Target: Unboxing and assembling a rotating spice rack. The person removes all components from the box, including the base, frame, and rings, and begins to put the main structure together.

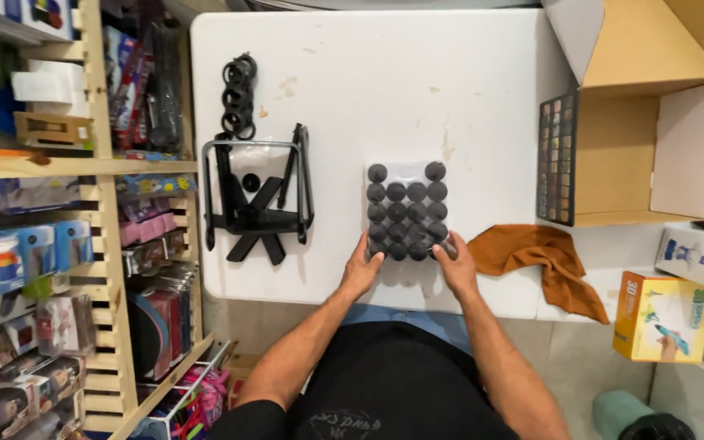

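- At the near edge of the white table (327,81), both hands rest on the lower end of a clear packet of black round caps (406,210); the caps lie in neat rows, with a gap in the middle of the top row.
- The left hand (360,269) touches the packet's lower left corner, fingers curled against it; the right hand (455,269) touches the lower right corner. Whether either grip is truly clamped on the packet or only pressing it flat, I cannot tell.
- By my reading, the step in hand is squaring up or steadying the packet on the table. A next move would call for a firm pinch at both corners, so that the caps keep their rows.
- To the left of the packet lies a black folded metal frame (256,195) on a clear bag, and beyond it a string of black rings (238,96).
- An orange cloth (543,259) lies just right of the right hand, draped over the table edge.
- The open cardboard box (637,122) at the right looks mostly bare inside; a tray of small coloured squares (556,159) stands upright at its mouth.
- Shelves (107,244) on the left are crowded with packaged toys.
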